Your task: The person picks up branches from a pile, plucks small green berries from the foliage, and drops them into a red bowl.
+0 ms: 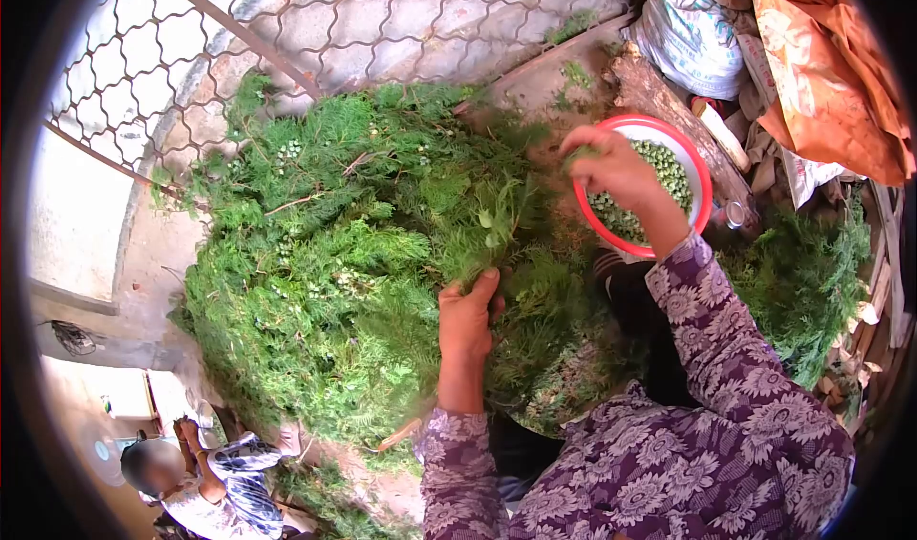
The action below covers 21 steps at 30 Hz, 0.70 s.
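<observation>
A big heap of green feathery branches [325,254] lies in front of me. My left hand [468,316] grips a bunch of these sprigs [487,225] at its stems. My right hand [616,172] hovers over a red-rimmed white bowl [697,172], fingers pinched together, a few green bits at the fingertips. The bowl holds several small green berries [669,172]. Both sleeves are purple with a white flower print.
A metal lattice grille [191,34] stands behind the heap. At the right lie sacks and orange cloth [821,72], wood scraps [884,292] and a smaller pile of greenery [802,273]. Another person [205,478] sits at the lower left.
</observation>
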{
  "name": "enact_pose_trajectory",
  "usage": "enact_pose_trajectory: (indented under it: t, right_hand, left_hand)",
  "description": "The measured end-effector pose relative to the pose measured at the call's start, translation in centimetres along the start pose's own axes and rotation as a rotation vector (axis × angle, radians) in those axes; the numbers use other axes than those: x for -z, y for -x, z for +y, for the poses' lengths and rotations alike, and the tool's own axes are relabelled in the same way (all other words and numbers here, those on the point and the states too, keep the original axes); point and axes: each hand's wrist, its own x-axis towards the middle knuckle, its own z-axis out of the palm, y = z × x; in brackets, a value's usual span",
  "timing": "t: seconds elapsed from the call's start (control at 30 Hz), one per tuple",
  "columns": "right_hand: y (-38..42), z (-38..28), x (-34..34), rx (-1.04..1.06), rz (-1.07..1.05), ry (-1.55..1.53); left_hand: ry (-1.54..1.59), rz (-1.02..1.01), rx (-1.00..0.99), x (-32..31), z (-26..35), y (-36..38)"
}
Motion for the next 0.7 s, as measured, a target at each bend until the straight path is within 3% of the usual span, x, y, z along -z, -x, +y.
enact_pose_trajectory:
  t: [0.17,0.3,0.47,0.7]
  right_hand:
    - [-0.8,0.5,3.4,-0.015,0.092,-0.152]
    - [0.0,0.6,1.6,-0.02,-0.038,-0.248]
    - [1.3,0.6,-3.4,-0.076,-0.401,-0.044]
    - [1.5,1.4,-6.1,-0.032,-0.473,-0.125]
  left_hand:
    - [0.087,0.029,0.003,0.1,0.1,-0.2]
    - [0.059,0.029,-0.044,0.5,0.1,-0.7]
    - [0.035,0.042,-0.101,0.6,0.7,-1.1]
    - [0.041,-0.037,-0.077,-1.1,0.9,-0.7]
